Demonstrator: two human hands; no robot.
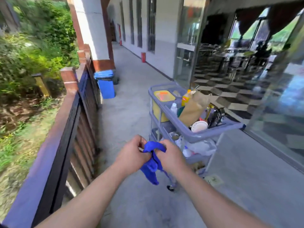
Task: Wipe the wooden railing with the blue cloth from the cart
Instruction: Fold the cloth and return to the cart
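Bottles, a yellow lidded tub (163, 95), a tan sack (192, 111) and a white cup (199, 126) are crowded into the top tray of the grey cart (213, 129), while bags and further bottles, too blurred to count, are seen on its lower shelves. One blue cloth (153, 160) is gripped between the closed fingers of the left hand (134, 153) and the right hand (171, 155), in the air just in front of the cart and clear of the wooden railing (54, 139) running along the left. A concrete walkway (131, 102) is shown between railing and glass wall (246, 71), with one blue bin (106, 84) set beside a pillar
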